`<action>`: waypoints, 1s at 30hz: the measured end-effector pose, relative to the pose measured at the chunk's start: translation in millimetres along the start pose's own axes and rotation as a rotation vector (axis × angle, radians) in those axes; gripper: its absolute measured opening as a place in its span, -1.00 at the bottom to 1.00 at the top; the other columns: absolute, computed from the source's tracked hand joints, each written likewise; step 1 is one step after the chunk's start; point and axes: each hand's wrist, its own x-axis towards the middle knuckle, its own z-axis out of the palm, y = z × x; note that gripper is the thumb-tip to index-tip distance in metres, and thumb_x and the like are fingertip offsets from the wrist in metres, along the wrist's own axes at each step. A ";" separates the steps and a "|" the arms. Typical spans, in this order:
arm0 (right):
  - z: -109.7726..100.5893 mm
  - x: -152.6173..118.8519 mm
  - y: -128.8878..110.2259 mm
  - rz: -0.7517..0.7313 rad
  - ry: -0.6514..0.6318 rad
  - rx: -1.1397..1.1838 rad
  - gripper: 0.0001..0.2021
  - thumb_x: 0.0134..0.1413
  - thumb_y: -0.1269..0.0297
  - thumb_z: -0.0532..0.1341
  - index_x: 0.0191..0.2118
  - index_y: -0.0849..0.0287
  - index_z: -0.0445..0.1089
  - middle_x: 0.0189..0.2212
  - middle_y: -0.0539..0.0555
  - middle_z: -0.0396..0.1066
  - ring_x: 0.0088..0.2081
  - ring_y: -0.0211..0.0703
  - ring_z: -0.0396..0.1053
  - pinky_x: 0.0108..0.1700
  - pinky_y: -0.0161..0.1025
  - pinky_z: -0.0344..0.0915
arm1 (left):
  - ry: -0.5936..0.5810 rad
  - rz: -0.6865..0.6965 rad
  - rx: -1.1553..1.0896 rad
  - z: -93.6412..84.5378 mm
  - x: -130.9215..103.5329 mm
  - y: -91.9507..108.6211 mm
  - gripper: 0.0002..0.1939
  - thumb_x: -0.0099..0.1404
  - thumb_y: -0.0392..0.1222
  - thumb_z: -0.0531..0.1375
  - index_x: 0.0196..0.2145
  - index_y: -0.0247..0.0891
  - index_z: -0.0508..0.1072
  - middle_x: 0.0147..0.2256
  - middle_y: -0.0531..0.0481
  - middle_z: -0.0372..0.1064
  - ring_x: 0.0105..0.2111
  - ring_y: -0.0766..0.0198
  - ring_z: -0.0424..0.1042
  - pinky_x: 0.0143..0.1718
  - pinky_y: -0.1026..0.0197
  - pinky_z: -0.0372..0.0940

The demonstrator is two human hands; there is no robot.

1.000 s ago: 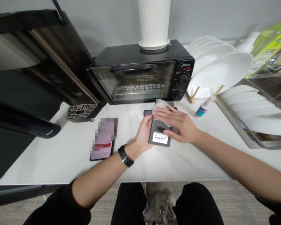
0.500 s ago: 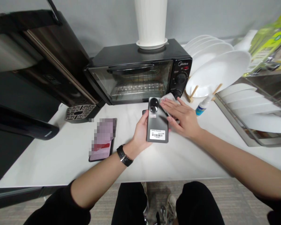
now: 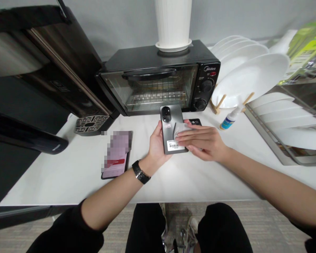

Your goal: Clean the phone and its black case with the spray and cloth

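At nine o'clock from the hands, a dark phone lies flat on the white counter with its screen up, well apart from them; a coffee machine's drip grate sits beyond it at about eleven.

The left hand, a black watch on its wrist, holds a grey phone back-side up above the counter, in front of the toaster oven at twelve o'clock. Its fingers wrap the phone's left edge and underside, and the thumb lies along that edge, so the grip looks like a cradle rather than a clamp. A barcode sticker shows near the phone's lower end, and the camera ring points toward the oven.

The right hand presses a small pale wipe flat against the phone's back, fingers extended and close together on top of it.

The likeliest mishap, as I judge it: a firm sideways stroke could push the phone out of the loose left-hand hold and drop it onto the counter or onto the second dark device lying just behind it. The wipe could also catch the sticker's edge and lift it.

At two o'clock a small spray bottle lies near the plate rack; a wide right elbow could knock it.
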 end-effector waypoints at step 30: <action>-3.1 5.5 -2.0 0.110 -0.158 -0.163 -0.37 0.33 0.15 0.19 0.44 0.13 0.13 0.37 0.20 0.26 0.43 0.04 0.15 0.50 0.26 -0.11 | -0.034 -0.128 0.008 4.7 -9.2 -7.7 -0.33 0.50 0.34 -0.08 0.08 -0.24 0.54 -0.25 -0.14 0.60 -0.24 0.04 0.62 -0.15 0.05 0.47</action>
